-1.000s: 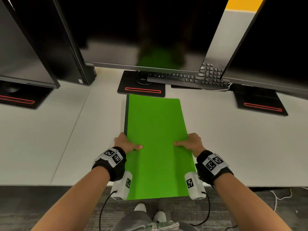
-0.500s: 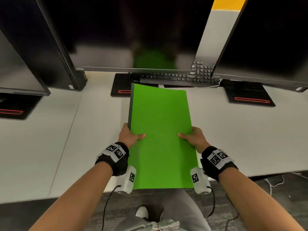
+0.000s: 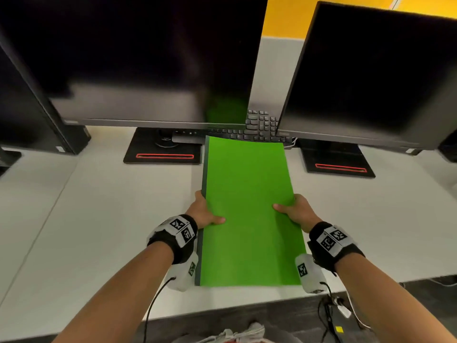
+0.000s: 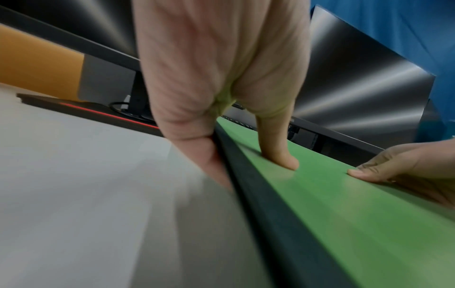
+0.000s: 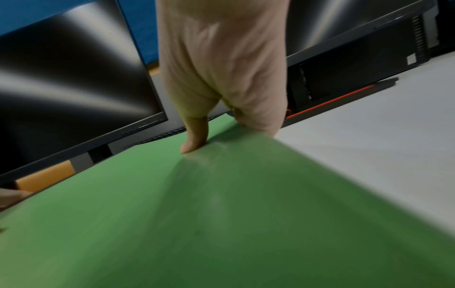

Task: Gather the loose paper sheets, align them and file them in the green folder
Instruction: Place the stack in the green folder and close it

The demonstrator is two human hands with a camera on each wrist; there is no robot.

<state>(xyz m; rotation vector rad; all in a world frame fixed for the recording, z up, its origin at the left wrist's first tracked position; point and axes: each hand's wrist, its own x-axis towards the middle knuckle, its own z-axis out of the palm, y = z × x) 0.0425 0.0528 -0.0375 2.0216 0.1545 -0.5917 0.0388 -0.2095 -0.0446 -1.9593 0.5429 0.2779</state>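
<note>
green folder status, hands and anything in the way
Left hand and right hand grip green folder, closed. No loose sheets visible. Keyboard just beyond its far edge.

No legible text, brand, number or label appears in any view. The bands on my wrists [image 3: 182,230] carry black-and-white square marker patterns, not readable characters. The keyboard [image 3: 257,127] keys are too small to read. A small sticker on the right monitor [image 5: 412,59] is blurred.

An office: dark monitors [image 3: 138,58] and a keyboard [image 3: 257,127] line a white desk [image 3: 86,219].
</note>
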